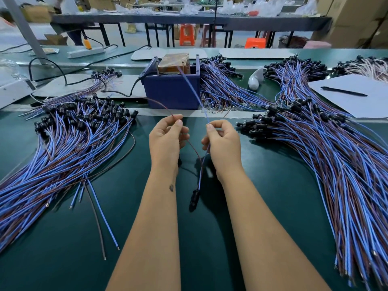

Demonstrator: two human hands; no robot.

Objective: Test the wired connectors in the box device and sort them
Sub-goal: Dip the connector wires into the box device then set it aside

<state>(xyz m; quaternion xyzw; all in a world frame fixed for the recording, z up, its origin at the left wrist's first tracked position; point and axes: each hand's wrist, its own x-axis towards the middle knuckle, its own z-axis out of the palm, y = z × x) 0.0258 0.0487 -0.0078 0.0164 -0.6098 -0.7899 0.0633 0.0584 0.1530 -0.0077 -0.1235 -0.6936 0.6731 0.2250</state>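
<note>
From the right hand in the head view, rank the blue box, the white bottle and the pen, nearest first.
From the right hand:
1. Blue box, ahead and slightly left.
2. White bottle, ahead to the right.
3. Pen, far right on the paper.

Blue box device [172, 91], blue-and-brown wires [344, 156], green table [262, 185]

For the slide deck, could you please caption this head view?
Left hand pinches the brown wire, right hand the blue wire, before the blue test box.

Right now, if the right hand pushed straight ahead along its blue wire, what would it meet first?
Probably the blue box: the right hand pinches the blue wire, which runs toward the box top. Depth is uncertain.
</note>
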